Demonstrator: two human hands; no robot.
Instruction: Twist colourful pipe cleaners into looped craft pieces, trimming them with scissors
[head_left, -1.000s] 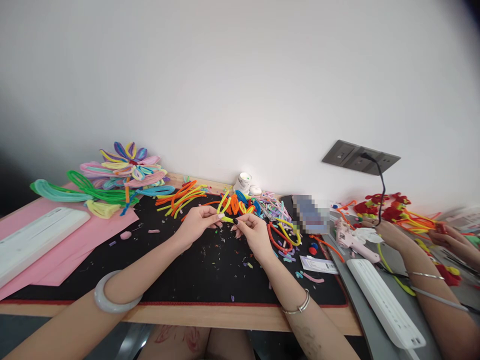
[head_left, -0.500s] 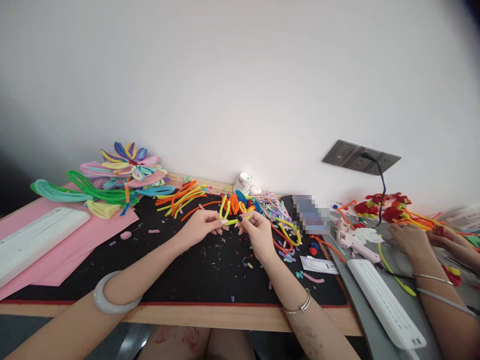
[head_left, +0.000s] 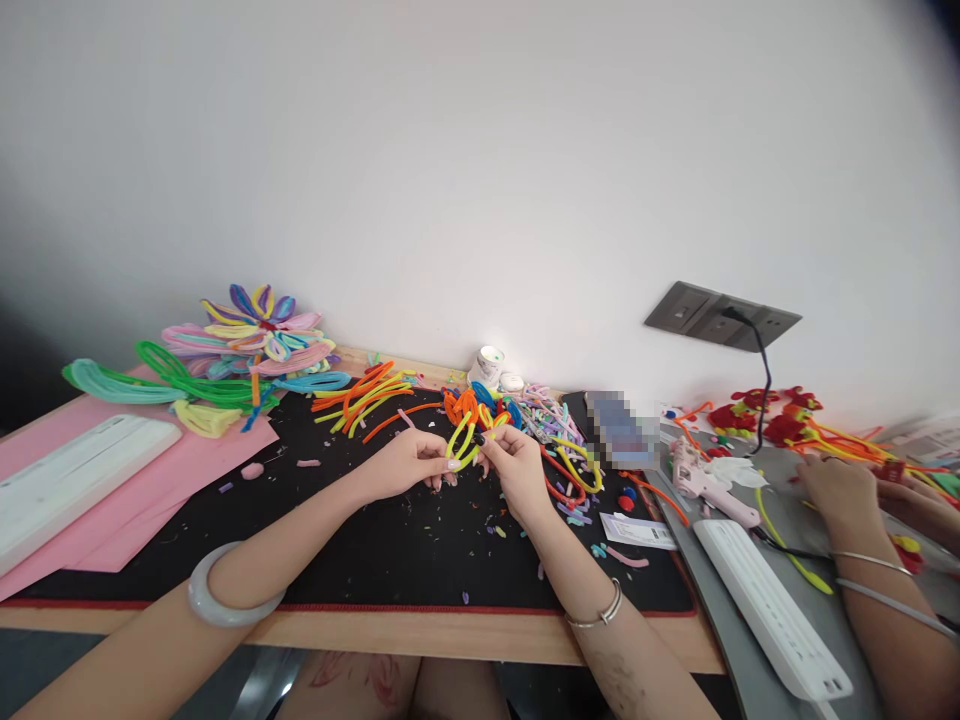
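Head view: looped yellow stem [head_left: 468, 438] was pinched between left hand [head_left: 411, 463] and right hand [head_left: 516, 465].
Fingertips of both hands were closed on it, over a black mat [head_left: 337, 560]; its loop pointed away from the person, long axis leaning slightly right. Wooden surface [head_left: 375, 625] met a pale wall [head_left: 450, 180], near which stood a white cup [head_left: 486, 372], contents unclear.
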